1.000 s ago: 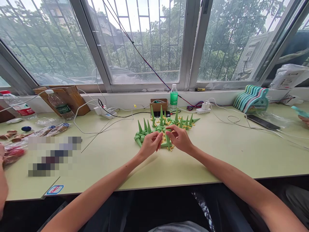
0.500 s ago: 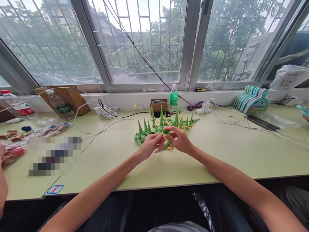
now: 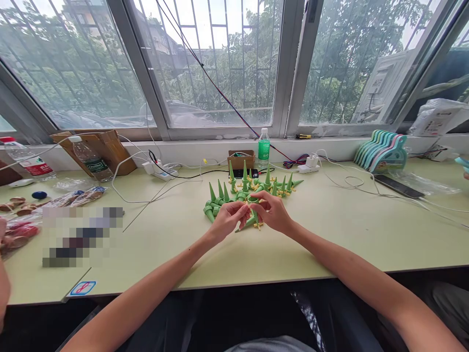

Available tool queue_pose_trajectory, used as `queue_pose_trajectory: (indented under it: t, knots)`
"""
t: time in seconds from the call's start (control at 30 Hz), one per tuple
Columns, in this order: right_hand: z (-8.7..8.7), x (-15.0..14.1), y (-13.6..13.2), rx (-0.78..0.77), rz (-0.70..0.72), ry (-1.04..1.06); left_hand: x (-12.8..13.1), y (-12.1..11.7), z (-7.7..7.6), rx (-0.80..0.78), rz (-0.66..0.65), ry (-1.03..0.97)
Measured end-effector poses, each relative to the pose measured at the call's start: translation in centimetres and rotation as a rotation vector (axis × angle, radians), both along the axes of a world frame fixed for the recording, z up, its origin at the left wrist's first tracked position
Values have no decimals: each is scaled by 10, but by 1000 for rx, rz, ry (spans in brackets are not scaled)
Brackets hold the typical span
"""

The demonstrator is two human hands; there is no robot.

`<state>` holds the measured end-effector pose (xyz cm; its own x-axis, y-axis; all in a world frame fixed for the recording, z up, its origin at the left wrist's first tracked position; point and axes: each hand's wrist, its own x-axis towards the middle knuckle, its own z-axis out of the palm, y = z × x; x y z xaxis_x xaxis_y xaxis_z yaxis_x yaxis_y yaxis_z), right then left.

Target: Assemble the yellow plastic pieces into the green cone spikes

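Observation:
In the middle of the table my right hand [image 3: 271, 211] is closed on a green plastic watering spike [image 3: 252, 199], its round open top facing up and its point downward. My left hand [image 3: 231, 217] pinches at the spike's side, its fingertips meeting those of the right. Whatever small part sits between the left fingertips is hidden. Just beyond both hands lies a pile of green spikes [image 3: 212, 208], some standing point up, others on their sides. Small yellow valve pieces [image 3: 261, 226] show among them and below the held spike.
Behind the pile stand a small cardboard box [image 3: 241, 160], a phone and a green-labelled bottle [image 3: 264, 146]. White cables [image 3: 351, 183] and power strips run along the wall. Light blue hangers [image 3: 381, 151] stand at right; bagged items [image 3: 86, 196] and another person's arm [image 3: 3, 283] are at left.
The held spike has turned more upright, and its point now shows below my right fingers. My hands have drawn slightly closer together.

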<state>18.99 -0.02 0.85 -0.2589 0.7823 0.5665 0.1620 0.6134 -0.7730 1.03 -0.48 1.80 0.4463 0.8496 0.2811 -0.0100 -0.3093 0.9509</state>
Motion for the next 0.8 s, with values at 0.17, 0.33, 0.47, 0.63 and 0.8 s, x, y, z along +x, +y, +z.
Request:
queue_pose_trajectory:
  t: [0.17, 0.33, 0.47, 0.63, 0.8]
  knots:
    - [1, 0, 0, -18, -29, -11, 2, -4, 1, 96, 81, 85]
    - [3, -2, 1, -52, -43, -25, 4, -4, -3, 244, 160, 148]
    - [5, -1, -1, -92, -47, -53, 1, -1, -7, 528, 224, 234]
    - [8, -2, -2, -117, -59, -78, -4, 2, -11, 742, 244, 303]
    - [9, -3, -1, -105, -82, -65, -1, 2, -12, 628, 257, 300]
